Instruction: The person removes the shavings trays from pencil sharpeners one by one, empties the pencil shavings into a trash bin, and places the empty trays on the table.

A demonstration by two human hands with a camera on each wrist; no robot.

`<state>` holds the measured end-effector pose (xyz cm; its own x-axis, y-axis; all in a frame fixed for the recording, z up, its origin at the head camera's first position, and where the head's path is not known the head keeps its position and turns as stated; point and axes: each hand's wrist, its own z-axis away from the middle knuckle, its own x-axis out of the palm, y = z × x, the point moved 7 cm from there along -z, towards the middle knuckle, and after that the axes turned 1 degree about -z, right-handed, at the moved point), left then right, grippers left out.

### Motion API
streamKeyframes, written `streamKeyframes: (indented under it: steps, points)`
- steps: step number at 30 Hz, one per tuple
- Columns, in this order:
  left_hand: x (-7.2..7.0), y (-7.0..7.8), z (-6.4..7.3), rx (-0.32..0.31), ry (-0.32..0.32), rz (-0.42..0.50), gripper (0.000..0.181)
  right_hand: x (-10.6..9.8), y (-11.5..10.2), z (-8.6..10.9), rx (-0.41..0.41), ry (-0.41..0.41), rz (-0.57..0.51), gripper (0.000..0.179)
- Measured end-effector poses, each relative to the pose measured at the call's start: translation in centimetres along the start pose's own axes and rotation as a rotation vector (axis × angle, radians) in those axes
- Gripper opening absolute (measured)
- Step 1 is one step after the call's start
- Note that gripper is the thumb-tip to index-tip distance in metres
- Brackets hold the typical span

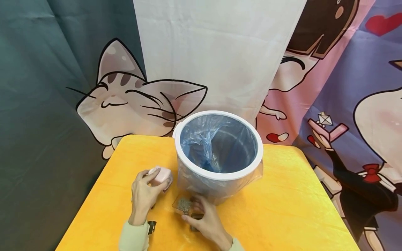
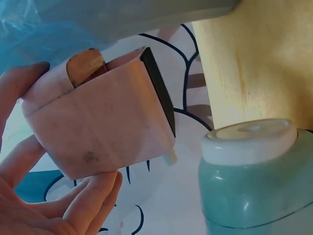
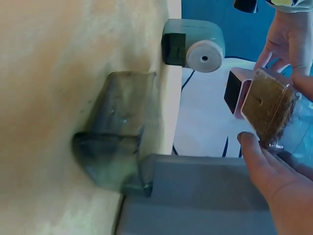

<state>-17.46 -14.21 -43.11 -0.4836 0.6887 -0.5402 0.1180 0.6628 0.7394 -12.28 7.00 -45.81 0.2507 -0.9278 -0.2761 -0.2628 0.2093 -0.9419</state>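
Here's the left hand (image 1: 144, 194), thumb and fingers wrapped about the pink case (image 2: 102, 117), gripping it up off the table, one black face pointing away from the palm and a smudge showing low on its side. Across to its right, the right hand (image 1: 209, 222) is busy too, pinching a small clear container (image 3: 269, 105) between thumb and fingers, the brown-grey contents pressed right up against its walls, and it sits tilted in that grip, just to the left of the fingertips. Straight ahead of the right hand, very close by, stands the white-rimmed bin (image 1: 220, 176), with a bluish see-through bag (image 1: 205, 146) lining it and bunching up inside. Look under the right hand: a green-tinted tray (image 3: 112, 161) rests on the yellow table (image 1: 282, 209), see-through, though it's smeared in the right wrist view, so whether anything lies in it I can't fairly say. Over by the left wrist there's the green-and-white device (image 2: 249, 191), its pale round cap clear in the left wrist view. Pale sleeves (image 1: 133, 235) run back from both wrists, and out beyond the hands and the bin hangs a cartoon backdrop (image 1: 220, 52), a smiling cat (image 1: 125, 97) ahead of the left hand.
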Motion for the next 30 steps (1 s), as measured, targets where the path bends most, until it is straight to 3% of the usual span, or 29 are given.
streamKeyframes:
  steps: [7,12,22,26,30]
  points:
    - [0.3,-1.0,-0.9,-0.028,0.011,0.007,0.054,-0.3,2.2,0.6,0.010,-0.023,-0.019,0.060]
    - [0.8,-1.7,-1.3,-0.050,0.009,0.004,0.059,-0.5,3.9,1.1,-0.022,-0.010,0.037,0.062]
    - [1.8,-3.0,-1.6,-0.163,-0.039,-0.112,0.095,-1.1,3.9,1.9,-0.047,-0.007,0.167,0.064]
    - [2.0,-3.3,-1.8,-0.195,-0.034,-0.165,0.096,-1.4,3.9,2.1,-0.059,0.004,0.230,0.064]
    - [2.0,-3.4,-2.0,-0.174,-0.014,-0.213,0.088,-1.7,4.1,2.3,-0.033,0.003,0.225,0.065]
